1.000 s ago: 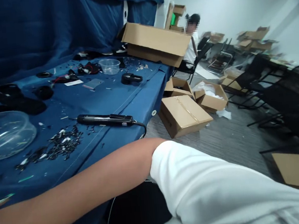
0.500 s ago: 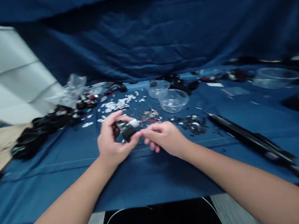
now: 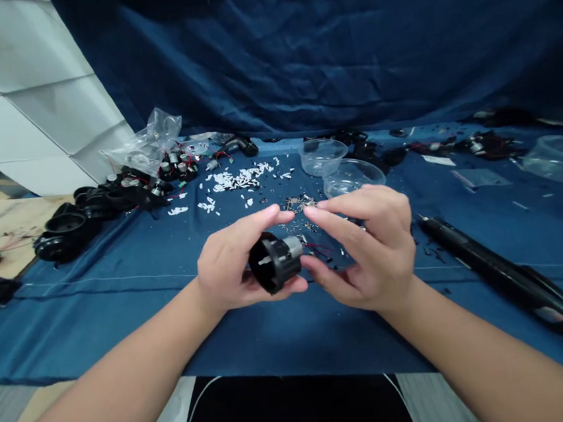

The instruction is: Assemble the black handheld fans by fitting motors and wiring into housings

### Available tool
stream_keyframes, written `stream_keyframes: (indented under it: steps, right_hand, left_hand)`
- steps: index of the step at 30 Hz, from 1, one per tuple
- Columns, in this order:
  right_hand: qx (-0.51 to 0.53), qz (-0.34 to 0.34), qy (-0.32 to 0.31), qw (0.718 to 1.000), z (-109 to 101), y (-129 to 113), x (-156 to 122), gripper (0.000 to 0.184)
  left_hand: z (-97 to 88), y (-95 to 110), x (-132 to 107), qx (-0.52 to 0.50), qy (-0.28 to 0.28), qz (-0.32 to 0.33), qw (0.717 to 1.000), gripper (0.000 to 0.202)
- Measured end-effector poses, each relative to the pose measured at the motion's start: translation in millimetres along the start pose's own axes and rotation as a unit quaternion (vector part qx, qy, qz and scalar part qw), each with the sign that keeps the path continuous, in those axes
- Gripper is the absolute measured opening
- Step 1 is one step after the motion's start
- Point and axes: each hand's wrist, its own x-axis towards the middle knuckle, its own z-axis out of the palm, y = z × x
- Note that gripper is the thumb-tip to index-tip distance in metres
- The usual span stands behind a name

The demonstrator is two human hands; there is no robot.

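Observation:
A small electric motor in a round black plastic housing (image 3: 279, 264) rests in my left hand (image 3: 236, 258), whose fingers and thumb curl around it. The housing's hollow side faces left, with a pale shaft inside. On its right end is the silver motor can (image 3: 293, 246), and thin red and dark wires (image 3: 317, 247) trail from it. My right hand (image 3: 369, 249) is close by on the right, fingers apart and bent toward the motor. Its lower fingertip is beside the housing's edge; whether it touches cannot be made out.
White plastic bits (image 3: 241, 178), screws (image 3: 300, 202) and clear bowls (image 3: 323, 156) lie beyond my hands. A black electric screwdriver (image 3: 496, 266) lies at right. Black housings (image 3: 67, 231), wired motors (image 3: 175, 165) and a clear bag (image 3: 155, 140) are piled at left, near cardboard (image 3: 8, 217).
The motor has turned so the housing's hollow side shows. My right hand has opened from its pinch near the wire. The camera view has shifted, and the scene is sharper.

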Motion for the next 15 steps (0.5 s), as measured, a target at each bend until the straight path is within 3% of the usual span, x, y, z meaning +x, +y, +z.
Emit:
stream_keyframes:
  steps: [3,7,11,15]
  right_hand:
    - [0.043,0.004,-0.044,0.998,3,0,-4,0.049]
    - [0.142,0.005,-0.083,0.986,8,-5,-8,0.039]
    - [0.225,0.034,-0.117,0.967,11,-15,-8,0.029]
    - [0.230,0.059,-0.134,0.962,10,-21,-9,0.032]
  left_hand:
    - [1.2,4,1,0.059,0.030,0.037,0.997,0.065]
    - [4.0,11,-1,0.058,0.061,0.081,0.993,0.071]
    - [7.9,19,0,0.000,0.016,0.066,0.998,0.047]
    - [11.3,23,2,-0.046,-0.018,0.066,0.997,0.039]
